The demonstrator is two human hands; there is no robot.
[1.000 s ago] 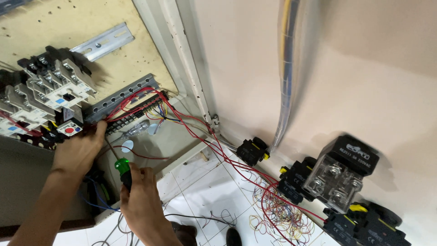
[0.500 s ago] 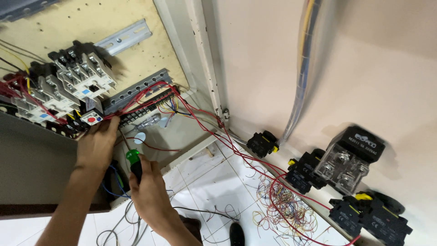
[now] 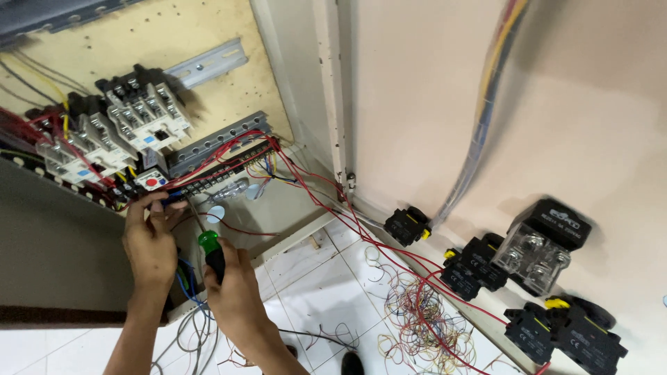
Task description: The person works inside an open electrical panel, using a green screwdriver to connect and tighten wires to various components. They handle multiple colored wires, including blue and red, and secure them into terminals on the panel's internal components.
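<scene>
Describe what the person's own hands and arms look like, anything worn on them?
Both are bare. The left hand and right hand wear no gloves, and no rings, watch or bracelets show. Both forearms are uncovered down to the picture's lower edge: no sleeves, cuffs or markings are visible on them.

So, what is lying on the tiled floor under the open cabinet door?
On the white tiled floor lies a tangle of loose wire offcuts, red and yellow. A dark shoe tip shows at the bottom edge. The right hand and forearm cover the floor beside them.
</scene>
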